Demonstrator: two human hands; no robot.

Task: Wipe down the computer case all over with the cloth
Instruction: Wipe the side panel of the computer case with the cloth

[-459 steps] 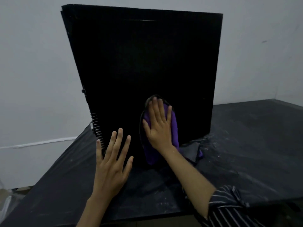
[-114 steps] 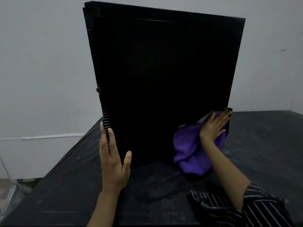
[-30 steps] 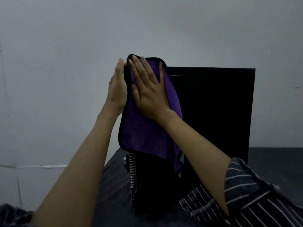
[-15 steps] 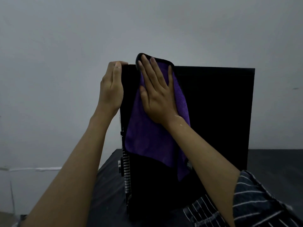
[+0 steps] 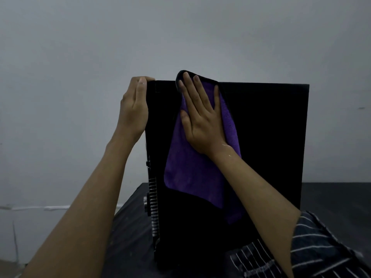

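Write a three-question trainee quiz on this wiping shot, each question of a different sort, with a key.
1. True or false: the right hand presses the purple cloth against the computer case with straight fingers.
2. Where does the left hand grip the computer case? A) at its upper left corner. B) at its bottom edge. C) nowhere, it lies on the table.
3. Fill in: the loose part of the purple cloth hangs ____ the right hand.

Key: 1 true; 2 A; 3 below.
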